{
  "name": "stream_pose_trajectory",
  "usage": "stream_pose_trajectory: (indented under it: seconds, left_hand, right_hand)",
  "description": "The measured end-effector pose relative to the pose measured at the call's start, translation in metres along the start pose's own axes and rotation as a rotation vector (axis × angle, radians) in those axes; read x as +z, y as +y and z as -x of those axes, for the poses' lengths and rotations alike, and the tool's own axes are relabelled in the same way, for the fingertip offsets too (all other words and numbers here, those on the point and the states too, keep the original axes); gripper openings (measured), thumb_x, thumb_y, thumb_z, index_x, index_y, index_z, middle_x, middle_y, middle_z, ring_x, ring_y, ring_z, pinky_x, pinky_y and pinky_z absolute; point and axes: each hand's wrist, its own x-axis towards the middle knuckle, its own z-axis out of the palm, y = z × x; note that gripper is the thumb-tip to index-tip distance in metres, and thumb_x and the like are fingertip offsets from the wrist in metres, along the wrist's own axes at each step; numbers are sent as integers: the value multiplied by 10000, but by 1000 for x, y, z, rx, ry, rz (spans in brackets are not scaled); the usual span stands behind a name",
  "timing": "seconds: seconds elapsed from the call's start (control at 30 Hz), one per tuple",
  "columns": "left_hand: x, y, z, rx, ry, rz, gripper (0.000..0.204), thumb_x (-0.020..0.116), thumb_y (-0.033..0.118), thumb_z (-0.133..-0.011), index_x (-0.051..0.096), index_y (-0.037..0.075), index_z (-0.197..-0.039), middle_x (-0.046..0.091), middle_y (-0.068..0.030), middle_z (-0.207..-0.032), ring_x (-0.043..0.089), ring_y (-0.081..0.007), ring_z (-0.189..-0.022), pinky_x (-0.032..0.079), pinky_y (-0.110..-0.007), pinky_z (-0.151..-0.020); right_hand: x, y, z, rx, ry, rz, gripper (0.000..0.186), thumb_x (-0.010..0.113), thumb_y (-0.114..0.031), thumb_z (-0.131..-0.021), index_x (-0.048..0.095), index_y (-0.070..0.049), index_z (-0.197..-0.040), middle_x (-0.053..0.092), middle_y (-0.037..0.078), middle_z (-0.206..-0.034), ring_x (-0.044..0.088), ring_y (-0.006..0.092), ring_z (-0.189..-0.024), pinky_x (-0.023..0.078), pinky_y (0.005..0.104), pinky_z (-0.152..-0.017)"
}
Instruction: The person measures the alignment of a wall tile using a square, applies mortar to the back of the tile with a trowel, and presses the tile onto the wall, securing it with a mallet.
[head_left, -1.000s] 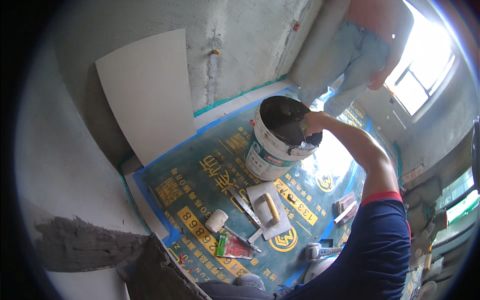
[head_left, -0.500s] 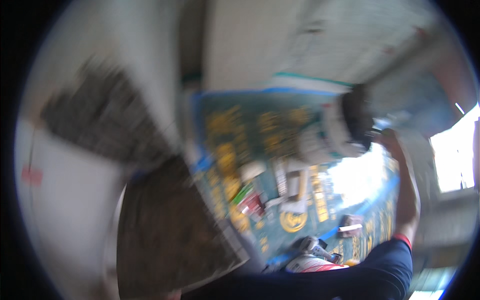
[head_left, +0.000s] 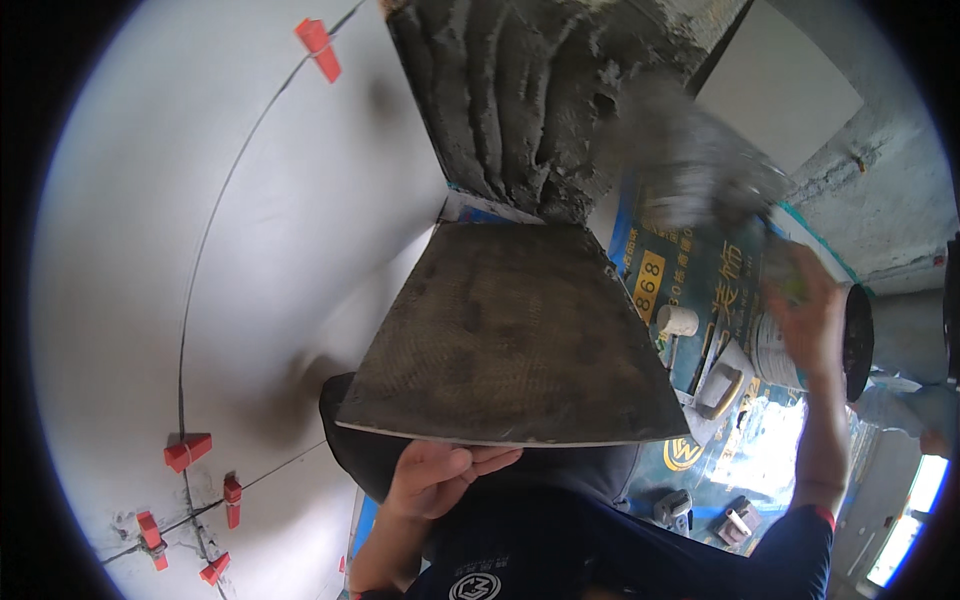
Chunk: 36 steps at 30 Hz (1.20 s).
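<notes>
Left hand [head_left: 435, 478], fingers bent, apparently steadies mortar-coated tile [head_left: 520, 340] at near edge, pinch unclear; right hand [head_left: 814, 312] wraps fingers round blurred trowel [head_left: 715, 165].

Over where the white wall's [head_left: 270, 300] joints cross, 4 red wedges [head_left: 233, 500] poke out; a white-headed mallet [head_left: 678, 320] lies toward the green floor sheet's [head_left: 692, 270] blue edge, near a wooden-handled float [head_left: 718, 398].

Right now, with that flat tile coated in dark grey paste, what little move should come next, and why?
I'd probably bring the blurred grey trowel-like tool in the right hand to the lumpy dark grey wall mortar and smooth it: the mortar looks ridged and uneven, the tool seems close by, and the left hand holds the coated tile at its near edge.
</notes>
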Motion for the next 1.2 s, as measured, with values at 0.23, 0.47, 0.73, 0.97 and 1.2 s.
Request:
stream_pose_trajectory:
  seconds: [0.23, 0.47, 0.73, 0.97, 1.2]
  left_hand:
    - [-7, 0, -8, -36, -151, 58, 553, 471, 28, -881, 291, -126, -1382, 439, -251, -1390, 415, -345, -1325, 274, -490, -1127]
    - [-19, 2, -6, -87, -182, 93, 550, 504, 124, -943, 280, -82, -1401, 405, -222, -1419, 379, -323, -1348, 252, -474, -1136]
    - [-34, -16, -7, -132, -205, 215, 518, 217, 276, -1053, 376, -117, -1350, 410, -257, -1415, 342, -349, -1369, 208, -520, -1147]
    - [-34, -19, -4, -119, -152, 149, 492, 211, 253, -1055, 434, -125, -1278, 433, -248, -1395, 372, -353, -1348, 211, -536, -1151]
    - [-35, -20, -2, -112, -123, 135, 446, 266, 190, -1049, 558, -50, -813, 563, -232, -1250, 440, -352, -1298, 224, -576, -1142]
  right_hand:
    - [111, -111, -42, -425, -594, 278, 387, 646, -177, -786, 517, -73, -1136, 607, 95, -972, 650, 281, -863, 532, 366, -705]
    - [79, -102, -58, -324, -423, -29, 454, 636, -232, -800, 506, -13, -1176, 617, 145, -1099, 641, 371, -909, 520, 429, -784]
    - [100, -101, -97, -58, -768, 56, 589, 496, -543, -919, 490, -33, -1215, 615, 244, -1031, 587, 412, -997, 468, 464, -845]
    - [207, -105, -138, -267, -1070, 17, 623, 420, -593, -937, 503, -41, -1215, 616, 245, -1023, 587, 409, -996, 450, 484, -859]
    - [308, -97, -154, -255, -1018, -109, 653, 433, -611, -924, 558, -3, -1124, 627, 236, -977, 631, 374, -914, 492, 459, -770]
